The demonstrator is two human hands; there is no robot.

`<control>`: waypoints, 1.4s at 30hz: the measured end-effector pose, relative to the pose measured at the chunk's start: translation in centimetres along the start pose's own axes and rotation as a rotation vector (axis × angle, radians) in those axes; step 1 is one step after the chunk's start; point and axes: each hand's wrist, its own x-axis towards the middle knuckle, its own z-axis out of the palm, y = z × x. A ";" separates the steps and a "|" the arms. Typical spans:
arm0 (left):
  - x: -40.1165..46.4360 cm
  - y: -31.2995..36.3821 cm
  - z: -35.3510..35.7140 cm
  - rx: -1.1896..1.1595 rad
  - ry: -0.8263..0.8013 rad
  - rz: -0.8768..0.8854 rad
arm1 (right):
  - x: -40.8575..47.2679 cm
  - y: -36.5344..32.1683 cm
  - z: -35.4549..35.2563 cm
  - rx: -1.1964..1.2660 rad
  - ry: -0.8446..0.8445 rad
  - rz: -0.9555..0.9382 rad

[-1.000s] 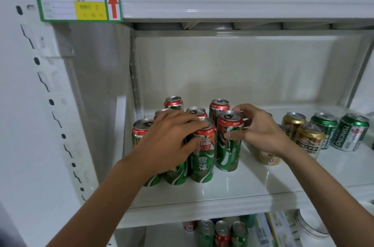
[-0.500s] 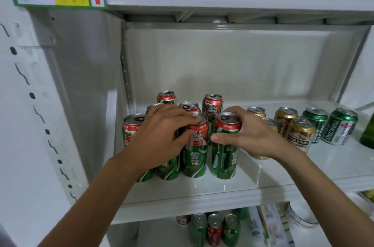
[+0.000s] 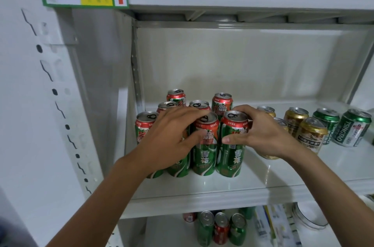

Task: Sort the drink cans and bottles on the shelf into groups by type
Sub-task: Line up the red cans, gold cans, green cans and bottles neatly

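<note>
Aluminium, light and dent-prone: the right hand [image 3: 261, 135] clamps a tall red-and-green can [image 3: 231, 145] by its upper wall; the left hand [image 3: 172, 137] curls round its neighbours [image 3: 205, 145]. Gold cans [image 3: 310, 134] stand at three o'clock on the shelf [image 3: 202, 196].

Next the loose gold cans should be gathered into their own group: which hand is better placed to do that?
Probably the right hand. It grips the rightmost tall green-and-red can, directly beside the short gold cans. The left hand rests on the green-and-red cluster's far side, against the white shelf post.
</note>
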 end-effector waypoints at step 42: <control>13.0 -6.5 -3.9 0.123 -0.621 -0.705 | 15.5 -6.1 1.5 -0.243 -0.592 0.133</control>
